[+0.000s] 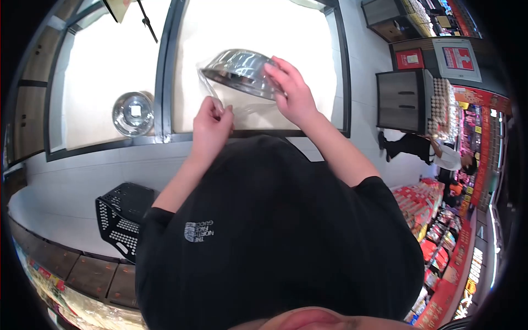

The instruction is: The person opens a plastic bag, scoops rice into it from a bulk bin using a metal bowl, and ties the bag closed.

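Observation:
My right hand [292, 93] grips the edge of a shiny metal bowl [239, 67]. The bowl is tilted with its opening facing down toward me, over a dark-framed bin [345, 66] of fine white food, too bright to tell the kind. My left hand [212, 122] is closed, its fingers pinching a clear plastic bag [209, 87]. The bag reaches up to the bowl's left rim, and part of it seems to hang below the bowl. How much the bag holds I cannot make out.
A second metal bowl [133, 114] with a white label sits in the left bin [55, 110]. A black perforated basket [124, 217] stands on the floor at my left. Stacked eggs [444, 107] top a cabinet [401, 102] at right. Farther right is another person [423, 151].

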Tool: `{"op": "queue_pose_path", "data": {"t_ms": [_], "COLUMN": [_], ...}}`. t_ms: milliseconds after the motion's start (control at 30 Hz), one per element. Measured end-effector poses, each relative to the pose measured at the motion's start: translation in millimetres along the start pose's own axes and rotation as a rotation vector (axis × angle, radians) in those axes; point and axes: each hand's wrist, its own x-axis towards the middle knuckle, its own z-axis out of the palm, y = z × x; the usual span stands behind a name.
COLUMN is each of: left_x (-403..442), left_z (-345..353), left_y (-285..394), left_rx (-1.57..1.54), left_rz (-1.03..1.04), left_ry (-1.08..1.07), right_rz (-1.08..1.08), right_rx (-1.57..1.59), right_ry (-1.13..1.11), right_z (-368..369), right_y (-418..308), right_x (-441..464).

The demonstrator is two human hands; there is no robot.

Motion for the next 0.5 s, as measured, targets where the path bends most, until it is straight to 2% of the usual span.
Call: {"op": "queue_pose_path", "data": {"t_ms": [100, 133, 167, 200, 267, 333, 433, 500], "left_x": [-1, -1, 0, 0, 2, 2, 3, 1], "left_z": [-3, -5, -5, -5, -5, -5, -2, 1], "left_y": [-3, -2, -3, -4, -5, -2, -3, -2], "left_rx": [0.065, 0.093, 0.116, 0.095, 0.057, 0.114, 0.094, 0.073], "left_rz": [-0.032, -0.025, -0.018, -0.029, -0.046, -0.043, -0.061, -0.071], "left_ry": [-0.007, -0.005, 0.002, 0.012, 0.031, 0.024, 0.05, 0.082], "right_rz": [0.076, 0.161, 0.16, 0.189, 0.436, 0.57, 0.65, 0.716], "right_rx": [0.069, 0.255, 0.186, 0.251, 0.203, 0.186, 0.179, -0.029], "right_ry": [0.114, 0.151, 0.168, 0.266, 0.478, 0.583, 0.636, 0.459], "right_z": [-16, -20, -32, -38, -53, -66, -76, -80], "right_y": [7, 17, 23, 26, 26, 28, 61, 100], "right_x": [-28, -48, -61, -73, -84, -84, -100, -128]}}
